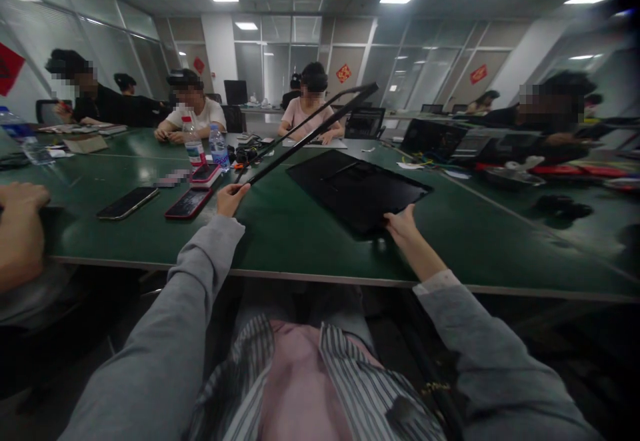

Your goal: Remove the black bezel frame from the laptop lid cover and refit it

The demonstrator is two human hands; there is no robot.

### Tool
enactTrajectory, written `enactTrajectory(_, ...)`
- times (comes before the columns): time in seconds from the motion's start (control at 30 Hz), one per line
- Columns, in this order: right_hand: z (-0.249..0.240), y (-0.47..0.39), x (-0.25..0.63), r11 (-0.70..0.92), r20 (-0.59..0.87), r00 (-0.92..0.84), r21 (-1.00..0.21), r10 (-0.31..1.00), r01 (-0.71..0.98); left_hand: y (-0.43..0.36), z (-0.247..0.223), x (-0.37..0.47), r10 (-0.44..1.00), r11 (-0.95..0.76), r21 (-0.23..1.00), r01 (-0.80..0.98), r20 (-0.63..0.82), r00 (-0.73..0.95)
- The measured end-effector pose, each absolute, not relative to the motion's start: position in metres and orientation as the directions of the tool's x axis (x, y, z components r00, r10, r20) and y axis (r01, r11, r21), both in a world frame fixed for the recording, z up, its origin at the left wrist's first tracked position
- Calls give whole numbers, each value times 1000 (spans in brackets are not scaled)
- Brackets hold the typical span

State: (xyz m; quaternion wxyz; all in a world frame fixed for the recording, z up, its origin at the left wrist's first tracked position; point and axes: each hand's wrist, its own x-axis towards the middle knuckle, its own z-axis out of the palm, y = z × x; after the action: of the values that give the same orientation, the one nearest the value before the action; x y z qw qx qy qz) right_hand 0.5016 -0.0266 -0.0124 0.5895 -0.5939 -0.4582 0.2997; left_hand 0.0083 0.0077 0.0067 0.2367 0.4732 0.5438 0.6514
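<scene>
My left hand is closed round the lower corner of a thin black rectangular frame. The frame is tilted up off the table, its far end high and to the right. Under my right hand is the near right edge of a flat black backing board, pinched between thumb and fingers. A strip like a stand flap shows on the board's upper face. The board lies on or just above the green tabletop; I cannot tell which. Frame and board are apart.
Left of my left hand are a dark phone, a red-edged phone and two bottles. Another person's arm rests at the far left. Co-workers sit across the table. Cables and a metal bowl are on the right.
</scene>
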Motion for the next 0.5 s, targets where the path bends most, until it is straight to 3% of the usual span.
enactTrajectory(0.1,-1,-2,509,-32,4,279,-992,960,125,10,6,7,801,-330,921,207,389,-455)
enactTrajectory(0.17,8,19,513,-85,-1,338,-968,941,234,10,6,5,786,-326,914,241,404,-468)
enactTrajectory(0.27,14,44,505,-49,225,606,-915,763,401,6,7,4,783,-288,894,344,426,-453)
enactTrajectory(0.33,13,52,492,62,347,647,-905,679,420,1,8,4,786,-253,856,451,454,-421)
enactTrajectory(0.4,11,53,481,184,352,582,-926,733,330,-5,10,6,784,-224,792,568,493,-378)
enactTrajectory(0.5,11,46,477,256,253,431,-965,866,51,-14,11,13,780,-187,669,719,547,-305)
